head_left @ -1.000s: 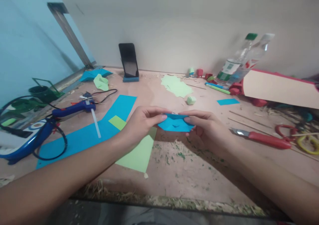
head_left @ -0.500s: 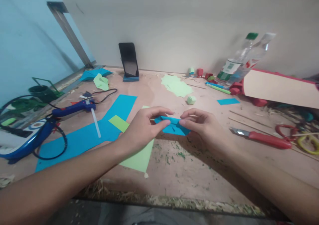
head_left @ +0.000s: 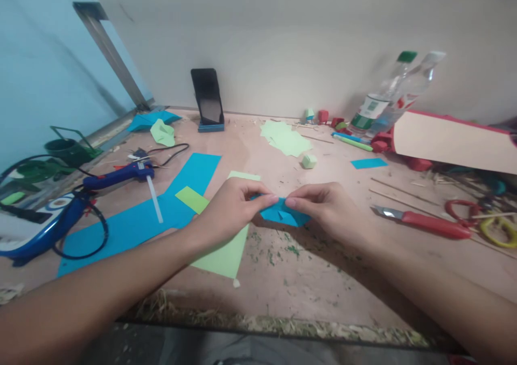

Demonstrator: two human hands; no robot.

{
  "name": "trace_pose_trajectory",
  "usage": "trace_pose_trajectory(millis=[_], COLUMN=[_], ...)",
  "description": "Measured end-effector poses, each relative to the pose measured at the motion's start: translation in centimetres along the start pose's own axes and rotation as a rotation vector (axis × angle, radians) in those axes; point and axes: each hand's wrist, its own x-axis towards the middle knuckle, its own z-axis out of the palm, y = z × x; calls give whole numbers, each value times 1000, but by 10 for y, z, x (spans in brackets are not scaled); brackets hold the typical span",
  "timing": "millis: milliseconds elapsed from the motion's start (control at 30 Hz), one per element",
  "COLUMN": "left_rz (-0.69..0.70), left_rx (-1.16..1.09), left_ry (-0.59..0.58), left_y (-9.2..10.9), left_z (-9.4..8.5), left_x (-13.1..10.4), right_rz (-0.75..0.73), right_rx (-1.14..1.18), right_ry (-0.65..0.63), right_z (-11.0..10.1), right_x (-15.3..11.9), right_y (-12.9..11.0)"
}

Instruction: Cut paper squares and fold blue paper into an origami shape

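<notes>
A small piece of folded blue paper (head_left: 286,218) is held up between my two hands above the table. My left hand (head_left: 236,201) pinches its upper left edge between thumb and fingers. At its upper right edge my right hand (head_left: 329,203) does the same, thumb on the near face. Creases and small flaps show on the paper's near side; the far side is hidden by my fingers. Under my left hand and forearm lies a sheet of light green paper (head_left: 226,260), beside larger blue paper (head_left: 125,233) with a green strip (head_left: 191,199) on it.
To the left lies a blue glue gun (head_left: 117,176) with its cable. A phone (head_left: 207,98) stands at the back. On the right are a red utility knife (head_left: 436,226), scissors (head_left: 498,230), thin sticks and bottles (head_left: 371,109). A small green paper shape (head_left: 309,162) sits beyond my hands.
My fingers and thumbs have closed down on the upper edge of the blue paper, and my hands have come slightly closer together. The paper's near face has tilted and sits a little lower.
</notes>
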Motion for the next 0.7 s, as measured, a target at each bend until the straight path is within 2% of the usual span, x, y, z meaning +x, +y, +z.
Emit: trace_pose_trajectory(millis=[300,500,700], left_rz=[4,-8,32], left_rx=[-115,-105,-68], left_ry=[18,30,64], left_y=[-4,-9,-6], left_z=[-9,-11,-8], left_x=[8,11,12], right_rz=[9,9,16], right_rx=[63,138,125], right_ry=[-10,-62,-50], right_z=[-6,-10,-11], right_x=[5,9,10], right_y=[-1,4,5])
